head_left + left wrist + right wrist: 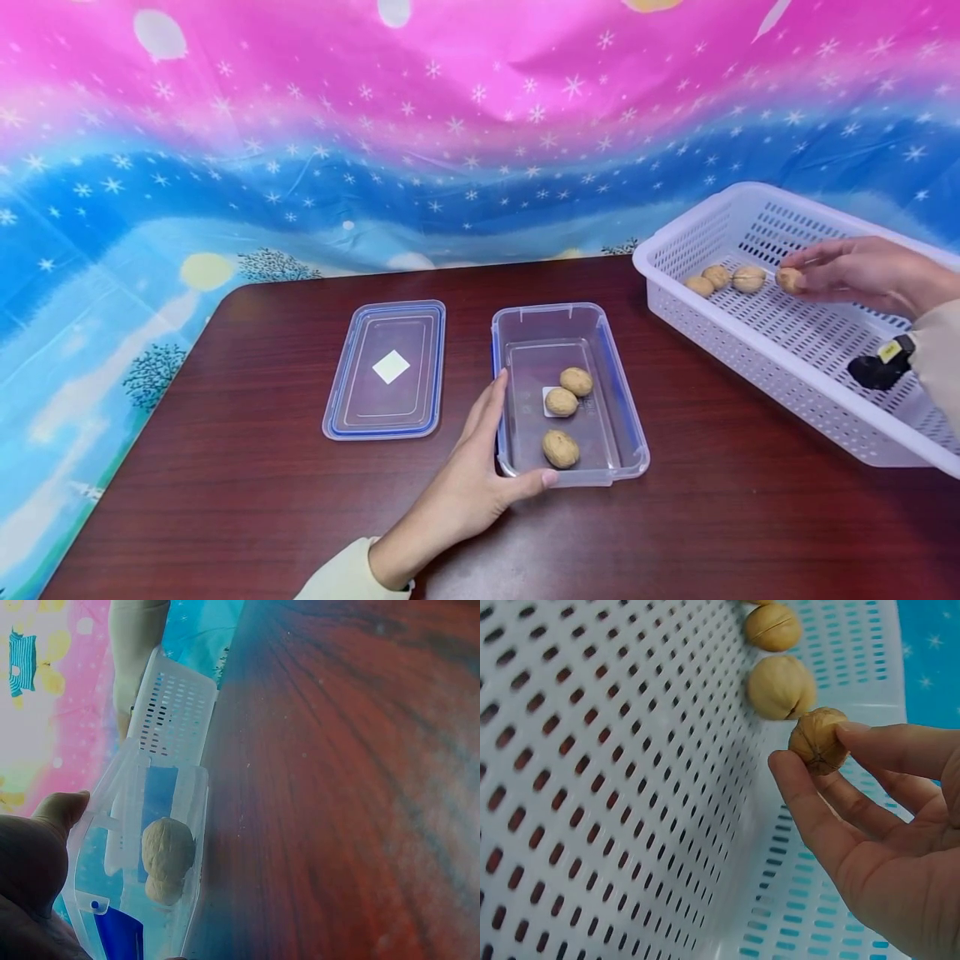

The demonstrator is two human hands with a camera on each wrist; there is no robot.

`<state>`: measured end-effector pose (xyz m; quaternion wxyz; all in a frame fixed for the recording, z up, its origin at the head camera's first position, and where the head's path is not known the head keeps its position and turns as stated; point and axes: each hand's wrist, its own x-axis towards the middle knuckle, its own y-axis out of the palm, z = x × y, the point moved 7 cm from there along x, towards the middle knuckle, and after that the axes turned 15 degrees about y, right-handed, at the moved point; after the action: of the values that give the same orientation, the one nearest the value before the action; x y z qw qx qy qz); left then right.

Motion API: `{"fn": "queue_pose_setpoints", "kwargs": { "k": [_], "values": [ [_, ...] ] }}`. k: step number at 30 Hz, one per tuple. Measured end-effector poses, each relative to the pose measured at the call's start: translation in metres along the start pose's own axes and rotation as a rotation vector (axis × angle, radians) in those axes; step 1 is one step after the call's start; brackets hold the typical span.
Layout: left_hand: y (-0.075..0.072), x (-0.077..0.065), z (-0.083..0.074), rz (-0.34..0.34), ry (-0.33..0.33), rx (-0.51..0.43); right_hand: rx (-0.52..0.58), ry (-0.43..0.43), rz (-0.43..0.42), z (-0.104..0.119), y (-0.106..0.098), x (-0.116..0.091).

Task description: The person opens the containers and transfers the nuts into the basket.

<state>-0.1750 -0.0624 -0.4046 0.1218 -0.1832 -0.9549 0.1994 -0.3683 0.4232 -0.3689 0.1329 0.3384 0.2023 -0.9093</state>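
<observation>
In the basket, my right hand pinches a walnut between thumb and fingertips. Several more walnuts lie near the basket's far left end, close to the held one. My left hand rests against the near left corner of a clear plastic container. Its fingers stretch along the left wall, and the thumb touches the near rim. Inside the container lie 3 walnuts; in the left wrist view the walnuts overlap one another.
The white perforated basket stands at the right of the dark wooden table. A clear lid with a blue seal and a pale diamond sticker lies left of the container. A patterned cloth hangs behind the table.
</observation>
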Motion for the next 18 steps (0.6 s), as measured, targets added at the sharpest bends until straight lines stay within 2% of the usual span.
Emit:
{"fn": "queue_pose_setpoints", "kwargs": {
  "k": [5,18],
  "values": [
    [0.0,-0.0002,0.0001,-0.001,0.001,0.003,-0.013,0.055,-0.054,-0.0043,-0.0019,0.0032],
    [-0.0005,-0.0005,-0.0005,0.003,-0.003,0.008,-0.094,0.079,-0.096,-0.0063,0.004,0.0064]
  ]
}}
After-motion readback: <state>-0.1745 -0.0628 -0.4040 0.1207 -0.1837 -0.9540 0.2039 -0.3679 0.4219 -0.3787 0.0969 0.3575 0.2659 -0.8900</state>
